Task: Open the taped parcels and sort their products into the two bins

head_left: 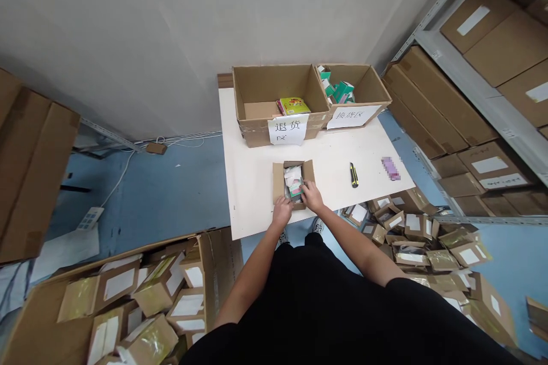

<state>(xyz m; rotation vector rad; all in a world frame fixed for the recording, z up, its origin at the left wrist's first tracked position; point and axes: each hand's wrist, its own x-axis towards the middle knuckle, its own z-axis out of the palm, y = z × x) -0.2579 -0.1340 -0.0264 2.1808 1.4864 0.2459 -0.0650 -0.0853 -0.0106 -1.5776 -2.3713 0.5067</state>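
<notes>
A small open cardboard box (pixel 278 183) stands near the front edge of the white table, its side flaps folded out. Inside it lie a white wrapped packet (pixel 293 173) and a small green, white and pink box (pixel 295 187). My left hand (pixel 282 211) is curled over the near left edge of the cardboard box, fingers closed on it. From the right, my right hand (pixel 312 196) reaches into the opening, with its fingers closed at the side of the small green box. The undersides of my fingers are hidden.
Behind stand two large labelled cartons, one with booklets (pixel 294 105), the other with green boxes (pixel 343 91). A yellow-black box cutter (pixel 353 175) and a blurred purple item (pixel 390 168) lie right. Parcels (pixel 411 239) are heaped on the floor; another carton (pixel 209 274) of parcels stands left.
</notes>
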